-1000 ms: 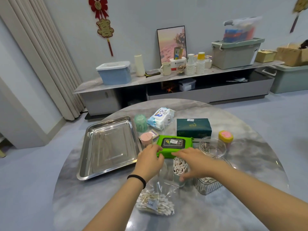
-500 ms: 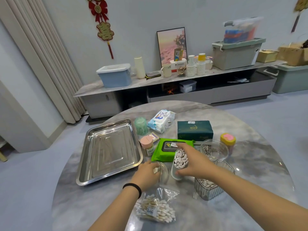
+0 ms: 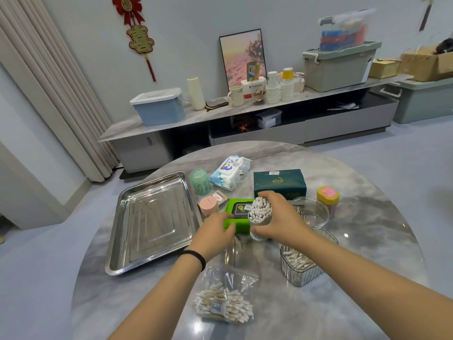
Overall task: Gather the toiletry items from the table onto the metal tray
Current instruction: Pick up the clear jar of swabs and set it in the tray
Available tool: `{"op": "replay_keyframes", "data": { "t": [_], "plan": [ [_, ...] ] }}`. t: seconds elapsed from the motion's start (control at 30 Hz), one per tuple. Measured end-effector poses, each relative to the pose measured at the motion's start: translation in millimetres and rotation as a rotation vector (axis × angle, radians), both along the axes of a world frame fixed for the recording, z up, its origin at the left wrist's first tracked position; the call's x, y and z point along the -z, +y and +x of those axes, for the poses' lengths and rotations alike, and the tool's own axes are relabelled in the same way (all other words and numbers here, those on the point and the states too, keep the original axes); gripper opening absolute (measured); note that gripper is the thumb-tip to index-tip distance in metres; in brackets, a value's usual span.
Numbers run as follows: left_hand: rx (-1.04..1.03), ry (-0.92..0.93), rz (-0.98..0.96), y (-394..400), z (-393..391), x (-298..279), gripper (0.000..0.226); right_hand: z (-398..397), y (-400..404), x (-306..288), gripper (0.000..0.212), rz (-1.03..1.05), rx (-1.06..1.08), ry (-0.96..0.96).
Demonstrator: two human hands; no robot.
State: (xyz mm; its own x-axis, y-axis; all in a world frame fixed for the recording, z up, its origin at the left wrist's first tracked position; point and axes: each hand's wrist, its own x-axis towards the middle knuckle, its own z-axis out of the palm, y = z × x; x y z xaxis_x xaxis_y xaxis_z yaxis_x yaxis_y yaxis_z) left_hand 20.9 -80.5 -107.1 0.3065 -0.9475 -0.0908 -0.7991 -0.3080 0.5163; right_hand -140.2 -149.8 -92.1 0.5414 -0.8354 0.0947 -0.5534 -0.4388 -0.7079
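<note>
The empty metal tray (image 3: 152, 224) lies on the left of the round marble table (image 3: 367, 241). My right hand (image 3: 282, 223) is shut on an open tube of cotton swabs (image 3: 259, 213), held upright just above the table over a green wipes pack (image 3: 239, 212). My left hand (image 3: 215, 233) hovers at the pack's near left corner, fingers curled. A clear lid (image 3: 232, 250) shows beneath it; whether the hand grips it I cannot tell. A bag of cotton swabs (image 3: 223, 305) lies near me, and a ribbed clear box of swabs (image 3: 300, 266) stands on the right.
Behind the hands stand a green cup (image 3: 199, 184), a white-blue wipes pack (image 3: 229, 175), a dark green tissue box (image 3: 279, 184), a pink-lidded jar (image 3: 208, 204), a clear round dish (image 3: 310, 212) and a yellow jar (image 3: 327, 196). A low cabinet (image 3: 245, 123) lines the wall.
My right hand has lifted the swab tube off the table and carried it up over the green pack. My left hand has risen from the clear lid toward the pack's corner.
</note>
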Motion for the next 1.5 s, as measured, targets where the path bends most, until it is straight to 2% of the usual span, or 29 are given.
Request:
{"op": "replay_keyframes", "data": {
  "t": [0.13, 0.27, 0.4, 0.6, 0.67, 0.73, 0.87, 0.97, 1.13, 1.3, 1.43, 1.5],
  "plan": [
    [0.001, -0.017, -0.044, -32.1, 3.0, -12.2, 0.037, -0.4, -6.9, 1.5, 0.087, -0.022, -0.018, -0.001],
    [0.008, -0.060, -0.047, -70.1, 11.5, -12.9, 0.038, -4.2, -17.6, 5.3, 0.092, 0.001, 0.053, -0.021],
    [-0.009, -0.118, -0.078, -113.7, 23.3, -0.8, 0.042, -8.1, -29.7, 6.8, 0.086, 0.026, 0.149, -0.059],
    [-0.027, -0.231, -0.056, -165.5, 22.6, 16.2, 0.054, -16.0, -39.7, 15.4, 0.082, 0.051, 0.163, -0.061],
    [-0.036, -0.229, -0.060, -175.6, 18.8, 22.2, 0.050, -22.6, -45.9, 17.8, 0.079, 0.046, 0.182, -0.073],
    [-0.061, -0.193, -0.100, -177.1, 15.5, 26.5, 0.042, -27.4, -48.0, 17.8, 0.077, 0.020, 0.185, -0.063],
    [-0.089, -0.079, -0.204, -160.5, 12.1, 24.1, 0.042, -26.6, -44.7, 17.8, 0.076, -0.001, 0.117, -0.094],
    [-0.136, 0.042, -0.321, -127.8, 10.2, 1.9, 0.041, -25.1, -38.4, 10.4, 0.076, 0.023, 0.097, -0.122],
    [-0.180, 0.145, -0.521, -54.2, 2.0, -50.6, 0.040, -18.0, -21.0, -8.4, 0.077, 0.003, 0.051, -0.108],
    [-0.288, 0.451, -0.665, 15.5, -3.0, -83.4, 0.034, -7.8, 2.6, -21.7, 0.084, -0.031, 0.014, -0.073],
    [-0.324, 0.713, -0.687, 52.0, -11.2, -84.1, 0.029, -6.3, 18.1, -27.9, 0.074, -0.108, 0.005, -0.115],
    [-0.334, 0.762, -0.677, 59.3, -14.8, -78.5, 0.029, -6.8, 21.0, -27.1, 0.072, -0.119, -0.020, -0.140]
  ]
}}
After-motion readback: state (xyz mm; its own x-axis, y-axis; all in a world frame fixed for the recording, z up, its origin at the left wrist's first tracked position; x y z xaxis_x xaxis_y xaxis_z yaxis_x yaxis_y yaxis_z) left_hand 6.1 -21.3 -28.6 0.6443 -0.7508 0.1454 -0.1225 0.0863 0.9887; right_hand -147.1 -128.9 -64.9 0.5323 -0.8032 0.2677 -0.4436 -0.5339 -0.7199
